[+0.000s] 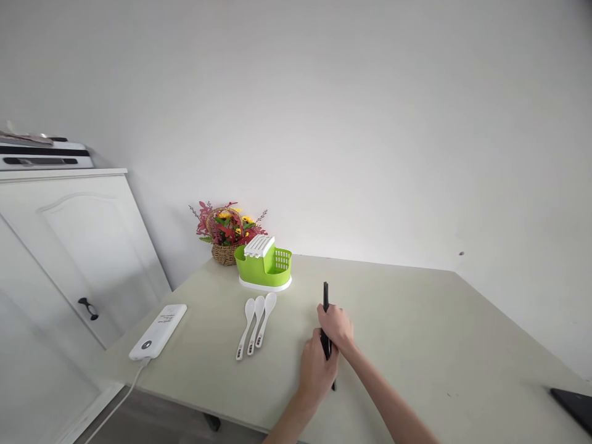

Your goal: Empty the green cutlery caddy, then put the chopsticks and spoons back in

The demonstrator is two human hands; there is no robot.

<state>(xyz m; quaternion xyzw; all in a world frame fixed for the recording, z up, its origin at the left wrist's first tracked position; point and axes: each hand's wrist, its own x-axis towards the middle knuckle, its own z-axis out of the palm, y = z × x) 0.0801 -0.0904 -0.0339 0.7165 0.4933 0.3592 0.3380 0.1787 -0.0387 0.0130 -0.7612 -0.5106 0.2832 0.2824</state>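
Left hand: fingers curled round the lower part of the black chopsticks, back of hand toward cam. Grip closed; fingertips hidden behind the hand.
Right hand: closed round the same sticks, higher up, just above and touching the L hand. Fingers wrapped and pressed together; thumb side not clear.
Black chopsticks: bundle held near upright over the table, tips poking out above the R hand, lower end showing below the L hand near the table top. Cannot tell if that end touches the surface. Count of sticks not readable.
Position: about mid-table, well right of the spoons, fwd of the front edge.
White spoons: three, side by side, bowls pointing away, lying flat just in front of the caddy.
Green caddy: on a white base, white slotted insert on top, mesh compartment on its R side. Near the back edge.
Flower basket: woven, red and yellow flowers, behind and touching or just beside the caddy; cannot tell which.
Power bank: white, flat, at L edge of table, cable hanging off the front.
Dark flat object: at far R edge, partly out of frame.
Cabinet: white, L of table, dark handle.
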